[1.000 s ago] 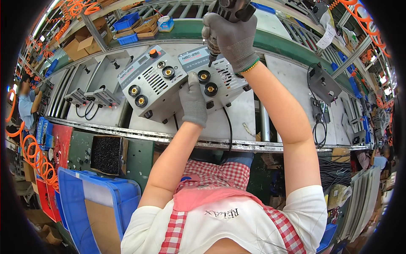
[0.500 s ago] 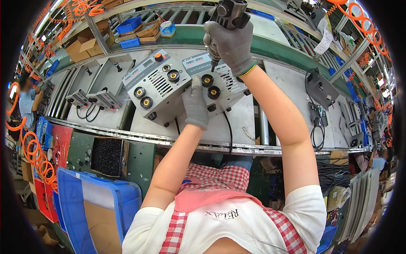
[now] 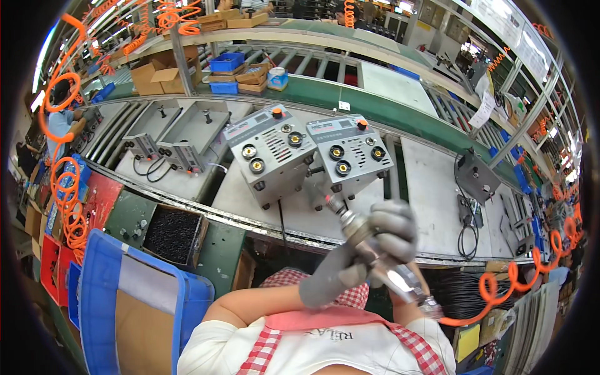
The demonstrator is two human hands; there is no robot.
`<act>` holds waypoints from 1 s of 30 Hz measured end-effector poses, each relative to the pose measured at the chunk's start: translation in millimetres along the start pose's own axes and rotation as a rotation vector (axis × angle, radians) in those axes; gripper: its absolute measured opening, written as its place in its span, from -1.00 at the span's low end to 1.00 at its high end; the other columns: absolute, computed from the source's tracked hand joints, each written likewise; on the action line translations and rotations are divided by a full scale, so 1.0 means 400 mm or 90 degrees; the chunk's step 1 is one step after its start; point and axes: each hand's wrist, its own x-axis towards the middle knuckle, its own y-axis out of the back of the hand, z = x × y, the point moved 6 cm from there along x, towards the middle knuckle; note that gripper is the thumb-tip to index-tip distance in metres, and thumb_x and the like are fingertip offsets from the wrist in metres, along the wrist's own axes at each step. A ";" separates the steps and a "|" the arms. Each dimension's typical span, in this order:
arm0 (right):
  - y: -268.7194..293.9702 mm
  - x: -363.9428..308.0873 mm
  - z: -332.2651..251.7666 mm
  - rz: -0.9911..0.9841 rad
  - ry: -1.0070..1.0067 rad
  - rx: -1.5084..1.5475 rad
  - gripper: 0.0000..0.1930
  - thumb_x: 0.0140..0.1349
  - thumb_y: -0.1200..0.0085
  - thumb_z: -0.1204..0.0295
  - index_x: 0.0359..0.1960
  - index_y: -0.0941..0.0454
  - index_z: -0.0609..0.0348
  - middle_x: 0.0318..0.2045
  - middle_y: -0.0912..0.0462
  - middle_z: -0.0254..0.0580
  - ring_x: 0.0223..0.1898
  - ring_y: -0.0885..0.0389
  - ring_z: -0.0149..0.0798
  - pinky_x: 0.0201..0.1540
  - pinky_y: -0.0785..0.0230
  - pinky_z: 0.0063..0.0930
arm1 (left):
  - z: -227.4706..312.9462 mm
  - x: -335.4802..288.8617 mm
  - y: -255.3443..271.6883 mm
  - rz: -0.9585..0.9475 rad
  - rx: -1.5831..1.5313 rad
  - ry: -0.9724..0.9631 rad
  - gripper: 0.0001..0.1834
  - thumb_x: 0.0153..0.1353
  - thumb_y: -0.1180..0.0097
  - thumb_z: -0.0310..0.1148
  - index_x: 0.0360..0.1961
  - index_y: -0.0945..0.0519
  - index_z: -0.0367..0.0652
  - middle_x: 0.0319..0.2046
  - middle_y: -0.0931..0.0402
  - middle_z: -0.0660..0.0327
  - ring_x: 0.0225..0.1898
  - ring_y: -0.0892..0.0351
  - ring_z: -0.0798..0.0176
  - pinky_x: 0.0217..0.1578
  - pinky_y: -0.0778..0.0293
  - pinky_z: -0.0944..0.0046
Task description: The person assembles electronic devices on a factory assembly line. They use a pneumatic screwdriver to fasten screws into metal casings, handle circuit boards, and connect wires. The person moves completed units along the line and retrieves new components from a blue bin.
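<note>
In front of my chest I hold a silver air screwdriver point(image 3: 400, 281), tilted with its tip toward the machines and an orange coiled hose point(image 3: 486, 294) at its rear end. My right hand point(image 3: 395, 228), in a grey glove, is closed round its body from above. My left hand point(image 3: 331, 278), also gloved, grips it from the left side; motion blurs both hands. Beyond the tip stand two grey metal machine boxes, a left box point(image 3: 265, 147) and a right box point(image 3: 353, 153), with black round sockets, vent slots and an orange knob each. Neither hand touches them.
Open metal housings point(image 3: 194, 131) with front panels lie left on the roller line. A dark panel with cable point(image 3: 478, 175) lies right. Nearer me are a box of black small parts point(image 3: 172, 234), a blue bin point(image 3: 100, 300) and black cables point(image 3: 459, 290). Blue trays point(image 3: 226, 61) sit behind.
My right hand has brought the screwdriver back from above the right box to my chest. My left hand has left the boxes and joined it on the tool. The view has shifted.
</note>
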 end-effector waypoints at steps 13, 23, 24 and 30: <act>-0.045 -0.195 -0.179 -0.221 -0.522 -0.250 -0.35 -0.11 -0.36 0.17 0.05 -0.45 0.15 -0.20 -0.52 -0.12 -0.15 -0.49 -0.06 -0.04 -0.35 -0.26 | -0.215 -0.061 0.307 0.297 0.158 -0.062 -0.78 0.18 -0.21 -0.27 -0.35 -0.59 -0.23 -0.43 -0.58 0.28 -0.37 -0.53 0.45 -0.31 -0.47 0.36; -0.163 -0.642 -0.225 0.046 -1.439 0.808 -0.71 0.11 -0.16 0.24 -0.30 -0.45 0.20 -0.55 -0.54 -0.26 -0.59 -0.58 -0.39 -0.49 -0.46 -0.55 | -0.300 -0.094 0.526 0.359 -0.049 0.162 -0.60 0.13 0.03 -0.63 0.05 -0.41 -0.45 -0.23 -0.53 0.04 -0.24 -0.57 0.18 -0.19 -0.56 0.28; -0.160 -0.654 -0.237 0.105 -1.484 0.833 -0.73 0.12 -0.14 0.25 -0.32 -0.45 0.19 -0.58 -0.53 -0.26 -0.63 -0.56 -0.41 -0.52 -0.45 -0.57 | -0.316 -0.103 0.579 0.435 -0.112 0.131 -0.65 0.19 0.05 -0.62 0.04 -0.41 -0.43 -0.23 -0.53 0.02 -0.26 -0.58 0.18 -0.22 -0.56 0.30; -0.138 -0.639 -0.249 -0.259 -1.334 0.553 -0.68 0.09 -0.22 0.23 -0.30 -0.45 0.20 -0.61 -0.51 -0.31 -0.66 -0.48 -0.46 -0.59 -0.35 -0.57 | -0.248 -0.070 0.539 0.438 -0.144 0.091 -0.73 0.35 0.07 -0.54 0.05 -0.41 -0.35 -0.18 -0.55 0.03 -0.26 -0.59 0.25 -0.28 -0.57 0.39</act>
